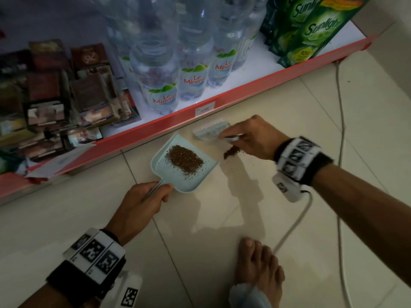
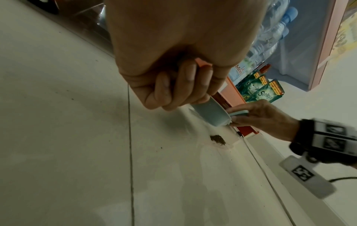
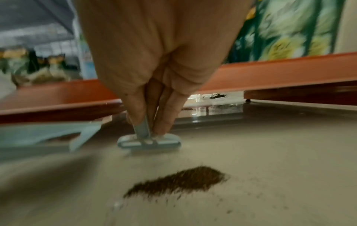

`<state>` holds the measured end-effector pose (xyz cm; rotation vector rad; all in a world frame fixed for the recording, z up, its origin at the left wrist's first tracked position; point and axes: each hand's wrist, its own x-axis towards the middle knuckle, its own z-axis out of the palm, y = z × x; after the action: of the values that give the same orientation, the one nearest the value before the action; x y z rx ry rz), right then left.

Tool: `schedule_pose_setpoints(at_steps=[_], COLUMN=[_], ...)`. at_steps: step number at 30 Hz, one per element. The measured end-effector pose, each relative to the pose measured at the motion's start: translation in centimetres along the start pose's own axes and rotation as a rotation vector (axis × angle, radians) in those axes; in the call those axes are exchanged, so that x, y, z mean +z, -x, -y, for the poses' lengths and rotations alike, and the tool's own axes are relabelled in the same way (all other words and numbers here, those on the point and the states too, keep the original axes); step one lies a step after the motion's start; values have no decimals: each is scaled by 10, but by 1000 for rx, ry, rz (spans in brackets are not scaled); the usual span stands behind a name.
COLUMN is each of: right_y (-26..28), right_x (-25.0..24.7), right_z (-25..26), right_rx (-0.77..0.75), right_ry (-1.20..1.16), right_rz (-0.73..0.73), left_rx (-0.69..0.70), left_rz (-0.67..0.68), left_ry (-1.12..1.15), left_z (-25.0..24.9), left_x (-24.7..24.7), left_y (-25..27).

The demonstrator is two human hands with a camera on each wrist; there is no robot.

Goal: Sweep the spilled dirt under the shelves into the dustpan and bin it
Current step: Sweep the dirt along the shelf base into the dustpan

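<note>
While the shop floor lies in dim light, a person crouches barefoot at the lowest shelf.
Floor: pale glossy tiles [image 1: 333, 121] with thin dark joints; a white cable [image 1: 340, 103] trails across them on the right.
Shelf: a red-edged shelf [image 1: 169, 121] runs on a slant from lower left to upper right, its edge raised just off the floor, as the right wrist view shows.
Stock: water bottles [image 1: 164, 85] stand in the middle, green soap pouches [image 1: 311, 30] to the right, dark small packs [image 1: 55, 96] to the left.
Dustpan: a pale blue dustpan [image 1: 200, 178] lies flat on the tiles just in front of the shelf, long axis slanting from its handle at lower left to its open mouth at upper right.
Dirt in pan: a brown heap [image 1: 184, 160] sits in the middle of the pan.
Dirt on floor: a smaller brown streak [image 1: 231, 152] lies on the tile just beyond the pan's mouth, under the right hand.
Left hand: the left hand [image 1: 144, 201] is curled round the dustpan's handle.
Right hand: the right hand [image 1: 253, 138] pinches the thin handle of a small pale brush [image 1: 211, 131], whose head lies crosswise near the shelf edge, beside the pan's far corner.
Foot: a bare foot [image 1: 260, 267] rests on the tiles at the bottom.
</note>
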<state>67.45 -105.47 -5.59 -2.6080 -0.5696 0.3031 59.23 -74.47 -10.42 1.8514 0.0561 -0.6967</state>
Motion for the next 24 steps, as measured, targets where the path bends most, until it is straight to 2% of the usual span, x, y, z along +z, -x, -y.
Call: schedule_pose_setpoints(at_steps=[2, 4, 6, 8, 11, 12, 15, 17, 21, 24], right_y=[15, 23, 18, 6, -8, -8, 10, 27, 45, 43], right_x=[-19, -37, -44, -42, -30, -26, -17, -14, -13, -13], right_z=[-11, -24, -35, -42, -43, -41, -35, -32, -28, -24], right_rx=[7, 58, 138, 217, 308, 304, 159, 94, 181, 196], right_ry=[-8, -8, 15, 36, 33, 45, 64, -10, -233, -306], right_rz=[-74, -208, -362, -454, -489, -458, -233, -184, -388, -522], left_rx=[5, 5, 2, 8, 23, 26, 34, 27, 15, 30], left_rz=[-5, -5, 5, 18, 24, 20, 5, -3, -2, 21], left_ry=[8, 10, 6, 1, -12, -12, -9, -4, -5, -24], left_z=[1, 3, 3, 2, 0, -1, 0, 1, 3, 0], left_x=[-1, -1, 0, 3, 5, 5, 1, -1, 0, 2], left_y=[0, 0, -1, -3, -4, -4, -1, 1, 3, 3])
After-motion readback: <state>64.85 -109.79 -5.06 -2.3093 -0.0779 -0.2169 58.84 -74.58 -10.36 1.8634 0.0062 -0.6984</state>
